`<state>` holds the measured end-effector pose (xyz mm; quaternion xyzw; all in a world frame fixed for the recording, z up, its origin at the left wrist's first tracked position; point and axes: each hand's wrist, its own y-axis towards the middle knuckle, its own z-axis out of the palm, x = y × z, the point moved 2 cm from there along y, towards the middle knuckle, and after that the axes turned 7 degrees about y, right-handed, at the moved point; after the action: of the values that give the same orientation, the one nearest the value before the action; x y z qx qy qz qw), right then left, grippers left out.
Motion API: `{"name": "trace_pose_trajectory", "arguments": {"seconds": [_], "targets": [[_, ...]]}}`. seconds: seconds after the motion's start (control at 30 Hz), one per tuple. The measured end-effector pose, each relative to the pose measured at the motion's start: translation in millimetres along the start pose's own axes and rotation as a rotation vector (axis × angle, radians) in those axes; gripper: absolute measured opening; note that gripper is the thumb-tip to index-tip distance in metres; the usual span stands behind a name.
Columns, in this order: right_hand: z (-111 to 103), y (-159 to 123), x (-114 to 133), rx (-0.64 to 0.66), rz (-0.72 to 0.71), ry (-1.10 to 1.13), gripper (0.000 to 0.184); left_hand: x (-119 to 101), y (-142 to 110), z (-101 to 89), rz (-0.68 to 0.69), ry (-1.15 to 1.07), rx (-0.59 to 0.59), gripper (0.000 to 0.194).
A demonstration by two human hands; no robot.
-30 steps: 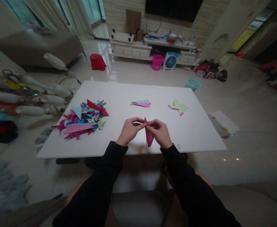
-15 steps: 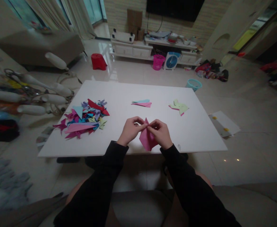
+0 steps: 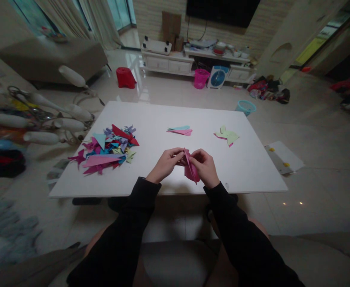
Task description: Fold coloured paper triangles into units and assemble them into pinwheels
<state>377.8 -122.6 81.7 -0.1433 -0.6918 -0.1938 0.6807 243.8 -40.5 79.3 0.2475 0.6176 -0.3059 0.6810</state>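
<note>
A piece of pink folded paper (image 3: 191, 170) is held up over the table's near edge, between my two hands and turned partly edge-on. My left hand (image 3: 166, 163) pinches its upper left side near the tip. On the other side, my right hand (image 3: 205, 167) grips it with thumb and fingers closed. Beyond my hands lie a blue and a pink folded paper strip (image 3: 179, 130), close together. Farther right rests a pale green folded paper shape (image 3: 227, 136) with pink edges. A heap of coloured folded papers (image 3: 109, 149) covers the table's left part.
The white table (image 3: 151, 115) stands in front of me. Past it are a red stool (image 3: 125, 77), a pink bin (image 3: 201, 79), a blue fan (image 3: 217, 77) and a light blue basket (image 3: 246, 107). A lamp with white shades (image 3: 73, 75) is at the left.
The pink paper has turned from showing its broad face to a narrower, more edge-on view, and its lower end has risen. Both hands still hold it.
</note>
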Motion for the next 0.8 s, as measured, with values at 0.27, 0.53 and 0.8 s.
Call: {"name": "trace_pose_trajectory", "arguments": {"seconds": [0.27, 0.53, 0.8], "targets": [[-1.1, 0.3, 2.8, 0.012, 0.017, 0.078, 0.022, -4.7, -1.4, -8.7, 0.033, 0.234, -0.159, 0.022], [1.5, -3.2, 0.7, 0.062, 0.026, 0.022, 0.037, -3.2, -0.4, -9.2, 0.030, 0.179, -0.165, 0.022], [0.3, -0.8, 0.9, 0.010, 0.024, -0.024, 0.018, -1.0, 0.3, -10.0, 0.035, 0.195, -0.162, 0.022]]}}
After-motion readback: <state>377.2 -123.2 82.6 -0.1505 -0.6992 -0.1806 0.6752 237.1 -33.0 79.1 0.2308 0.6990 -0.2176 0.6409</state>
